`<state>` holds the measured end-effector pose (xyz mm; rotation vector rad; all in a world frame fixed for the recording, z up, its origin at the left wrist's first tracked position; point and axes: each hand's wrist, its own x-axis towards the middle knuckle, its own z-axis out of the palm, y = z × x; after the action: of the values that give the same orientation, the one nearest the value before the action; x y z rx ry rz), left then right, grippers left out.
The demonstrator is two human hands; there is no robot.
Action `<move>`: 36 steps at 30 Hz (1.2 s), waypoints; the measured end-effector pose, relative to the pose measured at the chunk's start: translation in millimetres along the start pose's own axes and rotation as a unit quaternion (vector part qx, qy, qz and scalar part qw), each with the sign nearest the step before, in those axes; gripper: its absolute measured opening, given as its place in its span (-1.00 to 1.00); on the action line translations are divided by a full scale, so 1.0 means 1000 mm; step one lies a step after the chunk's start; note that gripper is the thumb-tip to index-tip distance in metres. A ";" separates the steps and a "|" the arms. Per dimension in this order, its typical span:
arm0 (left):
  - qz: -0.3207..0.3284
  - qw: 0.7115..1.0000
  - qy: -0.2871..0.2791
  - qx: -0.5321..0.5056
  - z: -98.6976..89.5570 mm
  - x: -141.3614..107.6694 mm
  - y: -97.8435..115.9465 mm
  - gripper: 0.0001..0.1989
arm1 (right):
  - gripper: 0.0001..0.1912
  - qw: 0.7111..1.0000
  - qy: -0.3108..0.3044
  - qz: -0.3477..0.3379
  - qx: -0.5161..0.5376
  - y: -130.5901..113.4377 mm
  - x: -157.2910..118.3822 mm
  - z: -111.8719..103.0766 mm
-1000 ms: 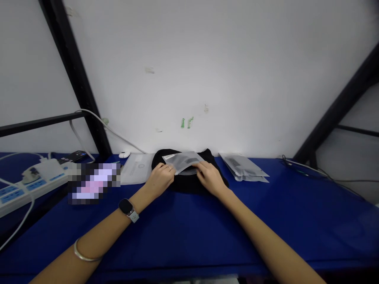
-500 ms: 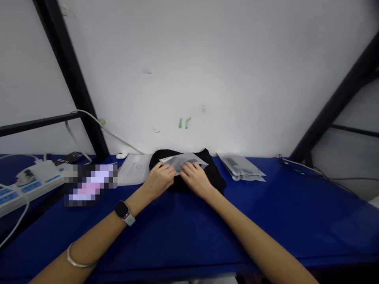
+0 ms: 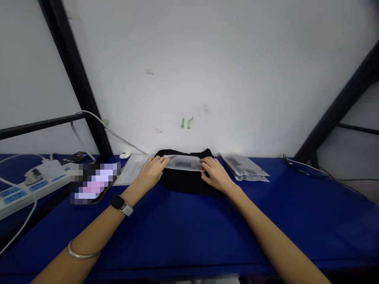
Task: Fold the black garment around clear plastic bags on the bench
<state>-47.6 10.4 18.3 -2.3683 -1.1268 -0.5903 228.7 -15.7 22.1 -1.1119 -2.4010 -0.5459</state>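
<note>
A frosted translucent bag [image 3: 185,162] with a dark patch showing on it lies across a folded black cloth [image 3: 189,183] by the wall. My left hand [image 3: 152,171] grips the bag's left end, its fingers bent over the edge. At the right end, my right hand [image 3: 216,173] holds the bag's edge between thumb and fingers. The cloth extends beneath the bag and partly under both hands.
More frosted bags [image 3: 244,167] are stacked to the right. White papers [image 3: 130,171] and a white mouse [image 3: 125,155] are at the left, near a phone [image 3: 97,183] and a power strip [image 3: 38,187]. Thin cables [image 3: 319,171] lie far right on the blue table [image 3: 189,232].
My hands have moved apart, from the bag's middle to its two ends. The bag now lies flatter and straighter, with its dark patch showing. The view has shifted slightly.
</note>
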 end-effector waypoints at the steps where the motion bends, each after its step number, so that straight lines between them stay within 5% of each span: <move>1: -0.002 1.000 -0.001 -0.005 0.001 -0.001 0.000 -0.53 | -0.87 0.999 0.003 -0.021 0.029 -0.012 0.003 -0.003; 6: 0.031 0.998 -0.044 -0.023 0.006 -0.006 0.005 -0.44 | -0.79 0.989 -0.027 -0.115 0.091 -0.064 0.013 -0.003; 9: 0.034 0.998 -0.047 -0.022 0.008 -0.006 0.006 -0.49 | -0.46 0.991 -0.034 -0.062 0.111 -0.064 0.012 0.007; 13: 0.050 0.997 -0.025 -0.043 0.008 -0.004 0.007 -0.50 | -0.37 0.978 0.002 0.028 0.205 -0.042 0.005 0.025; 18: 0.048 0.997 0.005 -0.062 0.006 -0.001 0.012 -0.50 | -0.47 0.965 0.013 0.016 0.263 -0.026 0.007 0.021; 23: -0.018 0.997 0.043 -0.060 0.001 0.003 0.017 -0.40 | -0.43 0.992 0.035 0.092 0.082 0.019 0.000 -0.017; 27: -0.032 0.997 0.017 -0.070 0.009 0.000 0.015 -0.41 | -0.36 0.975 0.073 0.194 -0.082 0.081 -0.034 -0.040; 31: -0.024 0.995 -0.026 -0.089 0.027 -0.005 0.013 -0.49 | -0.40 0.947 -0.030 0.288 -0.138 0.118 -0.072 -0.040; 36: -0.025 0.994 -0.053 -0.093 0.040 -0.010 0.014 -0.62 | -0.37 0.912 -0.174 0.360 -0.091 0.129 -0.090 -0.034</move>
<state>-34.7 18.5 -22.4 -2.5625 -1.2274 -0.6185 389.6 -11.2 23.2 -2.1875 -1.9910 -0.3303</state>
